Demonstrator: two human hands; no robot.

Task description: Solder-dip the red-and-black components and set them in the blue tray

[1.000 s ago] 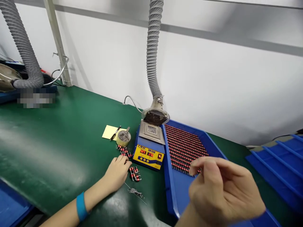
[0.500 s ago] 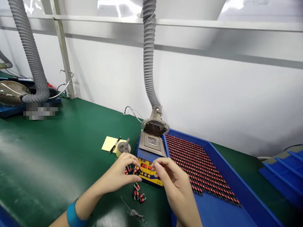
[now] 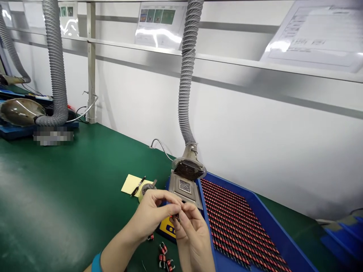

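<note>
My left hand (image 3: 160, 211) and my right hand (image 3: 193, 230) meet in front of the solder pot (image 3: 185, 189), thumbs and fingertips pinched together. Between them a small dark and red wire-wound coil (image 3: 176, 216) shows in part; the fingers cover most of it. Below my hands, several loose red-and-black coils (image 3: 162, 260) with bare wire ends lie on the green bench (image 3: 93, 211). The pot's yellow control panel (image 3: 167, 227) is largely hidden by my hands.
To the right, a blue tray (image 3: 272, 223) holds dense rows of coils. A fume hood (image 3: 189, 168) on a grey hose hangs over the pot. Left of it are a small tub (image 3: 141, 195), yellow notepad (image 3: 129, 184) and pen (image 3: 138, 186). Blue bins (image 3: 344, 238) stand far right.
My hands, apart before, have come together, the right moving left to the left hand's fingertips. The view has tilted upward, so more of the shelf and its posted sheets shows.
</note>
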